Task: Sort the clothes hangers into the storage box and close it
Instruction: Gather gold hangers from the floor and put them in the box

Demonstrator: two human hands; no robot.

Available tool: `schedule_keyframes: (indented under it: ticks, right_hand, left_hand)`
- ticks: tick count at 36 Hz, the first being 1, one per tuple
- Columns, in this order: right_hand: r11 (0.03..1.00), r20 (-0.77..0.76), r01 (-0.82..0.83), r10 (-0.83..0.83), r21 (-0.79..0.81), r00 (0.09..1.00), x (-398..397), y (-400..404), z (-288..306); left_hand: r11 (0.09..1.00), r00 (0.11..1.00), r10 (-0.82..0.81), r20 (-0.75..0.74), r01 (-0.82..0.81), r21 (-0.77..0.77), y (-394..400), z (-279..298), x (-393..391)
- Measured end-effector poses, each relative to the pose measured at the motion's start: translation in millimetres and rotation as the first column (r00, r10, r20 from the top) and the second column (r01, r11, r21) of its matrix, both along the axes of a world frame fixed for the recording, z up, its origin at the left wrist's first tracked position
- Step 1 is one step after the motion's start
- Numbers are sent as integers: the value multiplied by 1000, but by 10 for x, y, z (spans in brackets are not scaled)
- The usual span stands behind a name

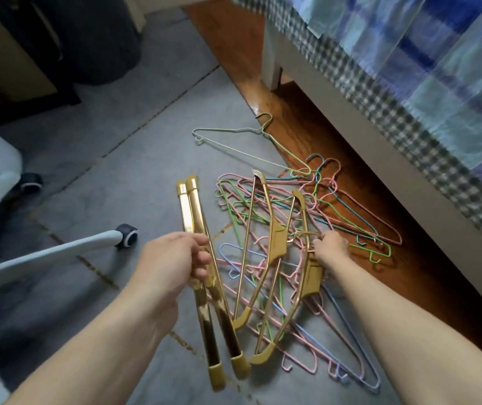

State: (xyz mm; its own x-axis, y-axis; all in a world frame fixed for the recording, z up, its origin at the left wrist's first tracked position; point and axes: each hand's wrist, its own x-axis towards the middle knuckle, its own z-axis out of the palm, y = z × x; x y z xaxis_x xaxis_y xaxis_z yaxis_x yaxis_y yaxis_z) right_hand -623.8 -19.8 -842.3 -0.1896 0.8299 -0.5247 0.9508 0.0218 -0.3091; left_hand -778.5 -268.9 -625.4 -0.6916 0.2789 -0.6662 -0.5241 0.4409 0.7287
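No writing or label can be read anywhere. The left hand (pixel 172 258) has its fingers curled round two gold hangers (pixel 204 276), held side by side above the grey floor (pixel 122 159). The right hand (pixel 331 247) reaches into the pile of wire hangers (pixel 278 229) beside the bed (pixel 380 118), fingers closed on the hook of a gold hanger lying on it; the grip itself is partly hidden. The pile lies half on tile, half on wood. A chair base (pixel 46 255) is cut off at left. No storage box shows.
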Motion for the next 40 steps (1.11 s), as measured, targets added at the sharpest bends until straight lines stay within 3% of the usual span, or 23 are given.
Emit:
schedule_keyframes:
  ticks: [5, 8, 12, 18, 21, 23, 27, 28, 30, 33, 36, 40]
  right_hand:
    - [999, -229, 46, -47, -9, 972, -139, -171, 282]
    - [998, -340, -46, 56, 39, 939, -264, -386, 724]
    - [949, -389, -111, 225, 295, 893, -383, -785, 1459]
    - [906, -486, -156, 348, 392, 802, -587, -1396, 2199]
    - [909, -524, -242, 396, 340, 754, -634, -1558, 2272]
    - [916, -579, -295, 401, 273, 710, -610, -1569, 2223]
    - [993, -792, -120, 71, -3, 607, -417, -1375, 1913]
    - [998, -778, -37, -12, -45, 628, -337, -1270, 1758]
    - [988, -637, 130, -152, -82, 756, -108, -1012, 1352]
    - [920, -236, 378, -392, -101, 889, 433, -661, 671]
    - [873, -4, 479, -481, -93, 876, 903, -481, 206]
    - [851, 57, 503, -500, -151, 864, 1151, -413, -133]
  left_hand:
    - [999, 988, -36, -151, 34, -15, 20, -25, -28]
    - [999, 980, -41, -193, 43, 5, 113, 20, -65]
    - [990, 990, -84, -115, 96, 99, 290, 179, -22]
    - [968, 978, -199, 68, 186, 170, 474, 335, 128]
    - [971, 975, -148, 164, 112, 211, 476, 330, 86]
    - [974, 981, -137, 135, 109, 198, 481, 300, 48]
    - [976, 989, -110, 97, 89, 201, 508, 289, 43]
    - [977, 991, -110, 77, 94, 193, 507, 284, 45]
    - [980, 992, -123, 28, 116, 164, 493, 267, 56]
    - [980, 992, -129, 2, 127, 156, 460, 253, 79]
    - [981, 990, -140, -23, 142, 131, 429, 236, 77]
    - [986, 987, -154, -38, 157, 63, 403, 124, 100]
